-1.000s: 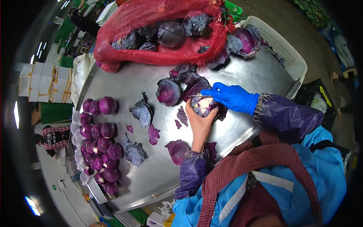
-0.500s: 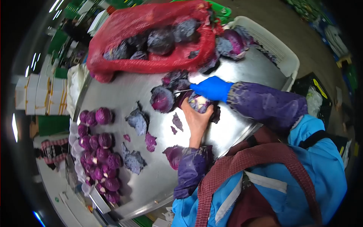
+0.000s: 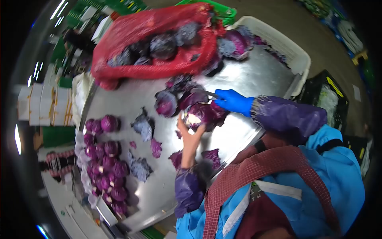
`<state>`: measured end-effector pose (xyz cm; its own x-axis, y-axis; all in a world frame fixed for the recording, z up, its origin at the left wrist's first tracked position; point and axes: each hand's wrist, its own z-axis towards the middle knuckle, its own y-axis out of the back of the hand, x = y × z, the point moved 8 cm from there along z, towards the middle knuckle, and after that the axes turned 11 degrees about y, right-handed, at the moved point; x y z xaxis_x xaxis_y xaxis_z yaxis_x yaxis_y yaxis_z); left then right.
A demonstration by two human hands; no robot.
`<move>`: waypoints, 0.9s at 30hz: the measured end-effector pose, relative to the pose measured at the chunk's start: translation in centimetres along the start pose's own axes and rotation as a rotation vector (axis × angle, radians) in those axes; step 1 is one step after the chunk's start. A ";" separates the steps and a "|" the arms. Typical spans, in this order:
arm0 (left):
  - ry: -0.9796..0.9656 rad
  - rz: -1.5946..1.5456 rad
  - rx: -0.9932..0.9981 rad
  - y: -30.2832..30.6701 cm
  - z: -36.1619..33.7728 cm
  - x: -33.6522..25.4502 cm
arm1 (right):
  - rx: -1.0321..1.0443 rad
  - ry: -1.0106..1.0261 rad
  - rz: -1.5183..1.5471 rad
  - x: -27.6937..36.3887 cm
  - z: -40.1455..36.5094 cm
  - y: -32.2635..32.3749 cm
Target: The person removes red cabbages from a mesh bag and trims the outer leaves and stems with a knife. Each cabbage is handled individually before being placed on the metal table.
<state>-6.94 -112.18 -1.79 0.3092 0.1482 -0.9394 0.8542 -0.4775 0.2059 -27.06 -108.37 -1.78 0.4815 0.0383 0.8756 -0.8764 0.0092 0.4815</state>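
My bare left hand grips a red cabbage from its near left side, fingers curled round it. The cabbage's pale cut stem faces my left hand. My right hand, in a blue glove, closes round a knife whose blade points left above the cabbage. A purple leaf hangs by the gloved fingers. Loose outer leaves lie just beyond on the metal table. A torn purple leaf rests near my left wrist.
A red mesh sack of untrimmed cabbages stands at the far side. Several trimmed cabbages line the left. Leaves fill a white basket at the far right. A person in a checked shirt is in the left background.
The cabbage has turned and shows more smooth purple surface. My left hand has shifted left and down, my right hand slightly right. A leaf has appeared on the table near my left wrist.
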 end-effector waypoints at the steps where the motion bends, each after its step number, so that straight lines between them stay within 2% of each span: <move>1: 0.001 0.092 -0.129 0.2 0.3 0.9 | 0.002 0.017 0.031 1.1 -0.7 -0.6; 3: 0.043 0.009 -0.196 0.0 0.4 1.3 | -0.005 -0.056 0.339 1.5 -2.3 -1.1; 5: -0.025 0.158 -0.228 -0.6 -0.4 -0.1 | -0.148 -0.097 0.688 -4.5 -1.7 0.1; 7: -0.083 0.239 -0.228 -1.4 -1.2 -2.6 | -0.135 -0.428 0.179 -5.1 -2.0 5.8; 8: -0.057 0.223 -0.196 -1.6 -1.1 -3.1 | -0.128 -0.423 0.175 -4.5 -1.7 5.9; 10: -0.021 0.202 -0.166 -2.0 -1.0 -3.1 | -0.084 0.127 -0.504 1.1 -0.5 5.9; 11: -0.032 0.212 -0.153 -2.4 -0.8 -3.2 | 0.057 0.127 -0.406 2.1 -0.1 3.7; 12: -0.047 0.225 -0.140 -2.7 -0.6 -3.3 | 0.083 0.252 -0.189 4.2 -0.1 1.8; 13: -0.049 0.226 -0.140 -2.8 -0.5 -3.3 | 0.211 0.198 -0.133 4.9 -0.3 0.1; 15: -0.100 0.371 -0.184 -3.1 -0.5 -3.8 | 0.208 0.375 -0.326 7.0 0.4 -1.6; 16: -0.101 0.363 -0.159 -3.3 -0.5 -3.8 | 0.208 0.374 -0.321 7.2 1.0 -1.7; 18: -0.104 0.402 -0.183 -3.1 -0.6 -3.5 | 0.358 0.262 -0.525 6.7 2.4 -2.0; 21: -0.121 0.445 -0.211 -3.4 -0.3 -3.2 | 0.325 0.323 -0.678 6.3 4.4 -2.2; 25: -0.170 0.440 -0.196 -3.5 0.3 -2.8 | 0.199 0.247 -0.516 3.0 6.4 -1.6; 26: -0.209 0.471 -0.203 -3.7 -0.1 -3.0 | 0.081 0.380 -0.497 1.8 6.8 -0.9; 27: -0.215 0.473 -0.200 -3.6 -0.1 -2.8 | 0.120 0.236 -0.448 0.1 7.4 -0.3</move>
<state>-10.79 -110.79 0.13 0.6041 -0.2328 -0.7621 0.7118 -0.2724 0.6474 -26.67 -115.77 -1.59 0.7815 0.2811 0.5570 -0.5709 -0.0377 0.8201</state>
